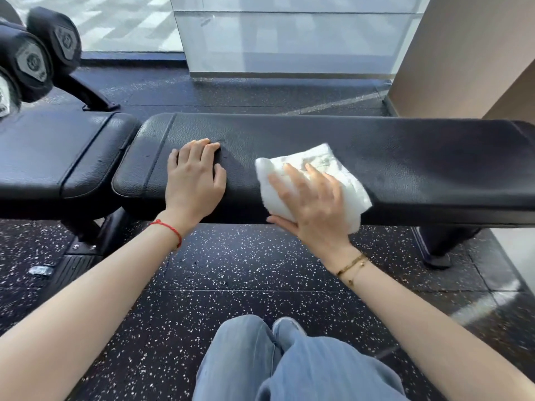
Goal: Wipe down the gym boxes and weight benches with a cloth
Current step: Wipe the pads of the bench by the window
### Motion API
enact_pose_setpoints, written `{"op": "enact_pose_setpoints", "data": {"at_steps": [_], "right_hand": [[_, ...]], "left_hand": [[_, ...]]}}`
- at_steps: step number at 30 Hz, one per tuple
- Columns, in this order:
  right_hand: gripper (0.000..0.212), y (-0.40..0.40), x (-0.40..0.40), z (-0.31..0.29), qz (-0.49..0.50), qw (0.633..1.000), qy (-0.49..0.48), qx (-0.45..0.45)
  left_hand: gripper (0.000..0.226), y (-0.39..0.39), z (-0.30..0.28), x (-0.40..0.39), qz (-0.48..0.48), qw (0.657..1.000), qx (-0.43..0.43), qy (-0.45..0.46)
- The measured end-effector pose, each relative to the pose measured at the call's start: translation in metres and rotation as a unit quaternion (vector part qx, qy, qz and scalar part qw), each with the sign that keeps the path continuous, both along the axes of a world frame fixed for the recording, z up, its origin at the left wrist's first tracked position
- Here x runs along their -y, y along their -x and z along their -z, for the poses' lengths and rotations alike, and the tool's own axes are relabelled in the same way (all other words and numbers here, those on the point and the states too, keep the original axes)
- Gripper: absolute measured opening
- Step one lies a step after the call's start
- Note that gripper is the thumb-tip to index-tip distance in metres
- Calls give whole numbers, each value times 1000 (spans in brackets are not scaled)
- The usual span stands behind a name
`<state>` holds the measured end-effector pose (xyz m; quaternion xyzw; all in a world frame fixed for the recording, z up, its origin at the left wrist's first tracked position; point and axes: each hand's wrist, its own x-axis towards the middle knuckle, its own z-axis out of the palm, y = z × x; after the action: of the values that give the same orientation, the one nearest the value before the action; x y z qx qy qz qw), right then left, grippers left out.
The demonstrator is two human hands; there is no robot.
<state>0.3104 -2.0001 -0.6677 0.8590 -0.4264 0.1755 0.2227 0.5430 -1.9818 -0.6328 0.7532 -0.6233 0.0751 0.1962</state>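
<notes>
A black padded weight bench (419, 163) runs across the view, its long pad on the right and a shorter seat pad (55, 157) on the left. My left hand (195, 178) lies flat on the long pad near its left end, fingers together, holding nothing. My right hand (311, 204) presses a folded white cloth (324, 166) onto the pad's top and front edge, fingers spread over it and thumb under the near edge. The cloth sits about a hand's width to the right of my left hand.
Black dumbbells (34, 59) on a rack stand at the far left. A glass panel (289, 36) and a beige wall (469, 53) rise behind the bench. Speckled black rubber floor (246, 279) lies below, with my jeans-clad knees (289, 363) at the bottom. The bench leg (443, 247) stands at right.
</notes>
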Motion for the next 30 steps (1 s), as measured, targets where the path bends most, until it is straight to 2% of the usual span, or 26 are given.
{"op": "enact_pose_setpoints", "data": {"at_steps": [5, 8, 13, 17, 22, 25, 28, 30], "right_hand": [[77, -36, -14, 11, -8, 999, 17, -30], [80, 7, -8, 12, -52, 998, 16, -37], [83, 57, 5, -3, -21, 999, -27, -13], [79, 22, 6, -6, -40, 999, 1, -25], [90, -34, -5, -4, -26, 999, 26, -17], [88, -8, -2, 2, -40, 999, 27, 17], [85, 24, 2, 12, 1, 999, 29, 31], [81, 18, 3, 16, 19, 998, 57, 31]], "left_hand": [[44, -5, 2, -1, 10, 1000, -2, -4], [48, -6, 2, -1, 15, 1000, 1, -4], [51, -3, 2, -2, 12, 1000, 3, 0], [45, -1, 2, 0, 4, 1000, 4, -3], [44, -4, 3, 1, 7, 1000, -3, -7], [46, -6, 3, -1, 11, 1000, -2, -4], [51, -4, 2, -1, 7, 1000, 1, -3], [51, -2, 1, -1, 2, 1000, 5, -6]]}}
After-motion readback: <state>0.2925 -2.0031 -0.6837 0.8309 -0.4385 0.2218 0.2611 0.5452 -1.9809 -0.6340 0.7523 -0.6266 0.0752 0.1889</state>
